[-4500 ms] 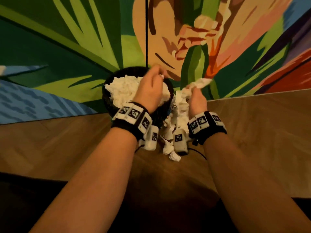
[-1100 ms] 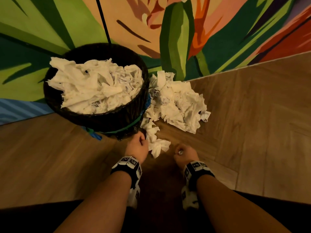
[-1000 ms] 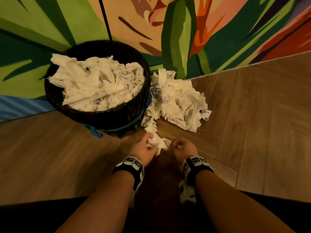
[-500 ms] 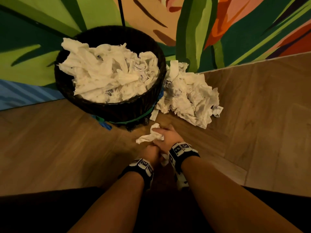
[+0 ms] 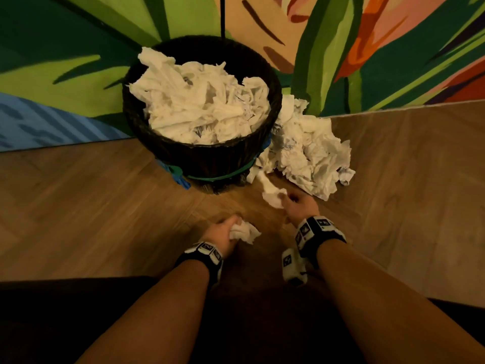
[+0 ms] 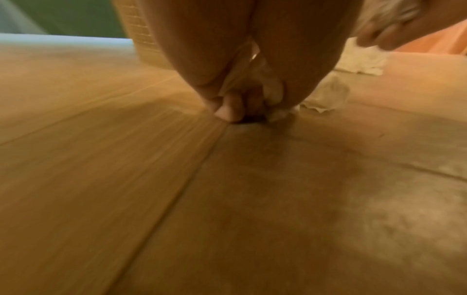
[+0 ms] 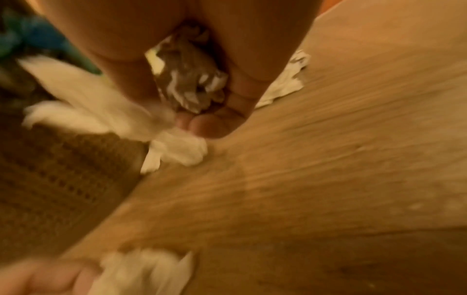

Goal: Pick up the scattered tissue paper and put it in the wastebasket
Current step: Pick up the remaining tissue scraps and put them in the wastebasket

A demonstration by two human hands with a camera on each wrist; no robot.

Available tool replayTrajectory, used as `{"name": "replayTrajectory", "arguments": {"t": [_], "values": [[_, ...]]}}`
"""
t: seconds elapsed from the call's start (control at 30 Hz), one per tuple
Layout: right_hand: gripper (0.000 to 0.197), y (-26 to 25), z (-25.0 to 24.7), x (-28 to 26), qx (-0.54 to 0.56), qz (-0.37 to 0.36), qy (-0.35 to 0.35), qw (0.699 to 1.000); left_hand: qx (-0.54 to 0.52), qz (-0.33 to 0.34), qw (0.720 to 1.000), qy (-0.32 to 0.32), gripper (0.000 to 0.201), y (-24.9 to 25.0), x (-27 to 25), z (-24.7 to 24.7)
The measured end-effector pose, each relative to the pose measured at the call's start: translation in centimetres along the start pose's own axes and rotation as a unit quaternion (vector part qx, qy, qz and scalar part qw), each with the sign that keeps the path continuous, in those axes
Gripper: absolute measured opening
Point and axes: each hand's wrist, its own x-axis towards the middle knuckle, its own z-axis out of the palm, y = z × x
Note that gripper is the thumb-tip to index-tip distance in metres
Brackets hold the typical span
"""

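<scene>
A dark wicker wastebasket (image 5: 210, 158) stands against the painted wall, heaped with white tissue (image 5: 199, 106). A pile of crumpled tissue (image 5: 309, 151) lies on the wooden floor at its right side. My left hand (image 5: 225, 233) is low over the floor in front of the basket and grips a tissue wad (image 5: 245, 232). My right hand (image 5: 298, 206) is nearer the pile, fingers curled round a tissue piece (image 5: 274, 197); the right wrist view shows a crumpled wad (image 7: 187, 85) inside its palm. In the left wrist view, tissue (image 6: 272, 93) shows between the curled fingers.
A colourful mural wall (image 5: 341, 48) rises right behind the basket. A green band and blue clip (image 5: 175, 174) wrap the basket's base. Bare wooden floor (image 5: 78, 206) stretches left and right of my arms.
My hands, together over one tissue half a second ago, have drawn apart: the left back toward me with a wad, the right forward toward the pile with a piece.
</scene>
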Motion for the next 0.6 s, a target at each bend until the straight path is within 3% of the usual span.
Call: {"name": "replayTrajectory", "arguments": {"t": [0.07, 0.17, 0.3, 0.43, 0.6], "values": [[0.03, 0.3, -0.8, -0.7, 0.083, 0.009, 0.011, 0.996, -0.015, -0.007, 1.0, 0.017, 0.046, 0.0, -0.4, -0.2], [0.012, 0.7, -1.7, -1.8, 0.154, 0.01, 0.017, 0.988, 0.036, -0.06, 0.997, 0.041, 0.034, 1.0, -0.7, -0.5], [0.02, 0.1, -3.6, -2.9, 0.145, -0.005, 0.041, 0.989, 0.0, -0.088, 0.993, 0.077, 0.035, 3.1, -1.3, -1.3], [0.021, -1.5, -4.8, -3.6, 0.234, -0.003, 0.059, 0.97, -0.094, -0.074, 0.984, 0.13, 0.012, 5.6, -1.6, -2.3], [0.031, -4.7, -5.1, -5.6, 0.328, -0.032, -0.013, 0.944, -0.259, 0.067, 0.953, 0.142, 0.06, 10.6, -2.7, -4.1]]}}
